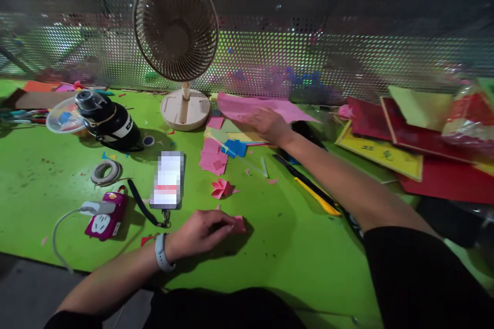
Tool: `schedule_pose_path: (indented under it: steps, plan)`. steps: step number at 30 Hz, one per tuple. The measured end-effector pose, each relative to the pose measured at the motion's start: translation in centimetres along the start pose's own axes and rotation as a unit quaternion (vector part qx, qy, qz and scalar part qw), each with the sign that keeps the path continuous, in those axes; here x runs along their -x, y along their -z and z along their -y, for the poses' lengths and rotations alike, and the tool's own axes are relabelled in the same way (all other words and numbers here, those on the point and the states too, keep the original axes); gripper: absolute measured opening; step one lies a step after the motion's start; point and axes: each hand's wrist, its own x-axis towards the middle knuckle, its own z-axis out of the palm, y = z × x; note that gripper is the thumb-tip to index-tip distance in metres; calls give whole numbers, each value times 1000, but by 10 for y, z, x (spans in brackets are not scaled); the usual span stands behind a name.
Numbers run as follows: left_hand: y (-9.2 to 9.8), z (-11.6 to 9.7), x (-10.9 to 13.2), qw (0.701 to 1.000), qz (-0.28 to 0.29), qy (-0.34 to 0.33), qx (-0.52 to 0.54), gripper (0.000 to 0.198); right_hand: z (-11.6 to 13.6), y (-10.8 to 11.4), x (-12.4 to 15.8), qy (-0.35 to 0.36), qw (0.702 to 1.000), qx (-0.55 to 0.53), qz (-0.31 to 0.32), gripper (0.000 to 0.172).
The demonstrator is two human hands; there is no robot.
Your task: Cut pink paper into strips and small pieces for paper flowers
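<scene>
Holding small pink paper (240,224) on green table (309,262) with left hand (198,234), clamped on at fingertips, nearer than pink paper flower (221,188). Touching large pink sheet (291,109) with right hand (269,124); can't tell if pinching or merely resting. Looks like paper-handling step; likely calls next for sure thumb-and-finger pinch, without dragging blue slips (234,148).

Black bottle (111,124): "CH" (rest unclear); yellow card (380,153): characters, illegible.

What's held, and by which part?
Left hand seems to hold a small pink paper by its left end; right hand touches the pink sheet, grip unclear.
</scene>
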Motion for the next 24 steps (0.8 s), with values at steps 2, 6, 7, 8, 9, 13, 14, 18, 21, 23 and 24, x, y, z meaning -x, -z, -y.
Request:
schedule_pose_path:
  steps: [2, 6, 7, 8, 9, 13, 14, 18, 21, 23, 24]
  plan:
    - [0, 0, 0, 1000, -7, 6, -4, 23, -3, -1, 0, -28, 999, -10, -16, 45]
    - [0, 0, 0, 1000, 2, 14, -10, 25, 0, 7, 4, -9, 998, -29, 48, 46]
    - [0, 0, 0, 1000, 6, 16, -8, 26, 3, 9, 4, 1, 997, -24, 76, 44]
    - [0, 0, 0, 1000, 9, 18, -7, 26, 6, 11, 4, 5, 995, -15, 102, 43]
    - [0, 0, 0, 1000, 10, 20, -5, 26, 9, 13, 3, 4, 992, -4, 122, 43]
    - [0, 0, 0, 1000, 10, 20, -1, 25, 16, 14, -9, -32, 983, 39, 177, 54]
    - [0, 0, 0, 1000, 9, 15, -1, 25, 17, 13, -14, -36, 979, 52, 193, 57]
    - [2, -2, -1, 1000, 7, 8, 3, 24, 17, 11, -26, -9, 970, 107, 218, 47]
    - [2, -3, -1, 1000, 10, 18, 1, 25, 16, 10, -30, 7, 977, 101, 186, 40]
    - [2, -1, -1, 1000, 12, 20, -4, 25, 15, 10, -30, -7, 982, 72, 173, 37]
    - [2, -1, -1, 1000, 11, 17, -4, 25, 15, 10, -31, -16, 983, 57, 175, 36]
